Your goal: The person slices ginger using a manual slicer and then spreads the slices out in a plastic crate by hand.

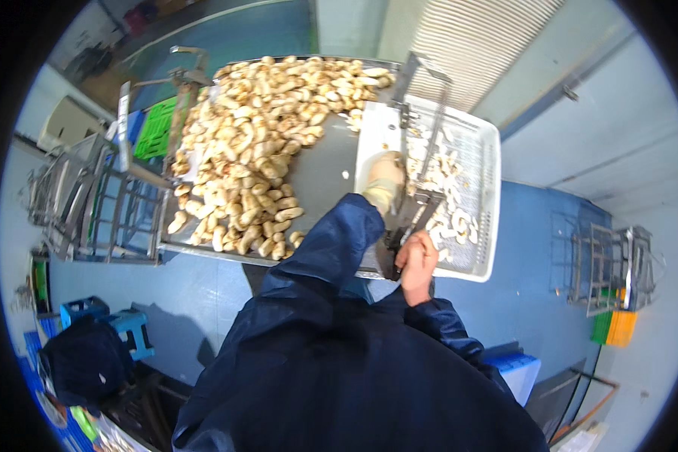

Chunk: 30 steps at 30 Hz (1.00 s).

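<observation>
A pile of pale, stubby, brown-stained pieces that look like king oyster mushrooms [245, 143] covers much of a metal table [320, 177]. At its right side stands a dark metal lever cutter [418, 200] beside a white board [379, 128]. My left hand [386, 172], in a pale glove, lies over the board against the cutter, its fingers bent; whatever it grips is hidden. My right hand [418, 260], without a glove, is closed round the near end of the cutter's handle. Beyond the blade, a white perforated basket [490, 188] holds small cut pale pieces [459, 218].
Metal rack frames stand at left [117, 203] and right [610, 264]. A bright green crate [156, 128] is behind the table's left edge. Blue stools [132, 331] and a dark bundle [87, 361] are at lower left, a blue-white bin [516, 369] at lower right.
</observation>
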{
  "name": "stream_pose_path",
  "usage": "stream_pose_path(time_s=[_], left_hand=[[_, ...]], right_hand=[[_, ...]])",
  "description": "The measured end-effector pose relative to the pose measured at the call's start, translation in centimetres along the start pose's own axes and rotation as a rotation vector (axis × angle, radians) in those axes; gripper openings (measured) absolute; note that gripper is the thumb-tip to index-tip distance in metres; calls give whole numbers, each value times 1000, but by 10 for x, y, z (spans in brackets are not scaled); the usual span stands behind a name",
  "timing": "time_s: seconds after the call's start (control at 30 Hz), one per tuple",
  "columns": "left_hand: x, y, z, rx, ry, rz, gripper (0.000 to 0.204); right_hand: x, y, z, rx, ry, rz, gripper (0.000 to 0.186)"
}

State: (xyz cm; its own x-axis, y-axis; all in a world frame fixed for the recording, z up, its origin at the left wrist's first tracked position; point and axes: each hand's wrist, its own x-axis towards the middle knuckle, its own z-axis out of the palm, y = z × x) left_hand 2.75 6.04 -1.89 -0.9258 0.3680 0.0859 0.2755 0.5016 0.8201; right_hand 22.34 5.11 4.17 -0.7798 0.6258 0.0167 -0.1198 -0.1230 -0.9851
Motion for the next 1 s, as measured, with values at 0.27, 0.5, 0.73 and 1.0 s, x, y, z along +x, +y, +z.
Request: stream_pose_path(time_s=[0.27, 0.5, 0.73, 1.0], left_hand=[[17, 24, -58, 69, 72, 255, 24], [41, -74, -133, 1073, 125, 44, 18], [27, -9, -98, -1133, -307, -317, 28], [-16, 5, -13, -755, -83, -429, 30]], right_hand=[[4, -7, -6, -35, -37, -38, 24], [4, 1, -4, -63, -61, -72, 27], [6, -5, -5, -8, 19, -31, 24], [15, -37, 4, -47, -57, 45, 21]])
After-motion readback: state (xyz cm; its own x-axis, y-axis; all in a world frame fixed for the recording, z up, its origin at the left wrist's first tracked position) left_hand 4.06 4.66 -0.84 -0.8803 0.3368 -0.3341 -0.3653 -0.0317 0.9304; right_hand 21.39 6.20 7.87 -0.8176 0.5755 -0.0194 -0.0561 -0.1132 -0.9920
